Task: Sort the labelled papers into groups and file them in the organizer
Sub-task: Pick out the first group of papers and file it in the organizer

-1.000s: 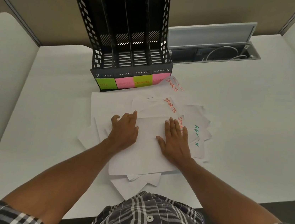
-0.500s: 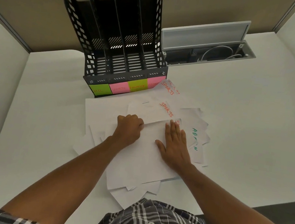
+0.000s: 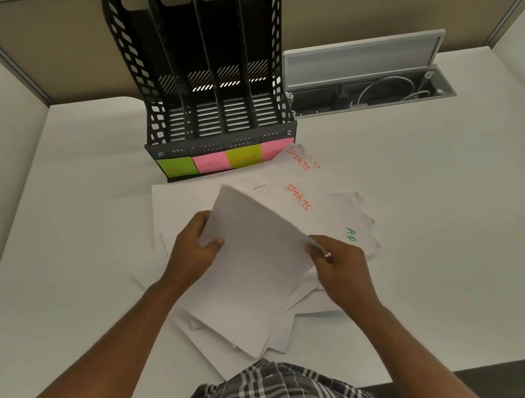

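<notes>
both hands, left (image 3: 193, 250) and right (image 3: 343, 270), pinched a blank-side sheet (image 3: 253, 264) lifted above the pile (image 3: 319, 206); loose sheets beneath the grip could drag along and scatter.

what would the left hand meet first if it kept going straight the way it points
Probably the black organizer: the left hand, gripping the lifted sheet, points up-table over the loose papers toward it. Depth is unclear.

You can read "SPORTS" in red on two loose papers (image 3: 297, 196) and green "AD" on another. On the organizer (image 3: 214, 146), one green sticky note (image 3: 242, 160) reads "FINANCE"; its other notes are illegible.
</notes>
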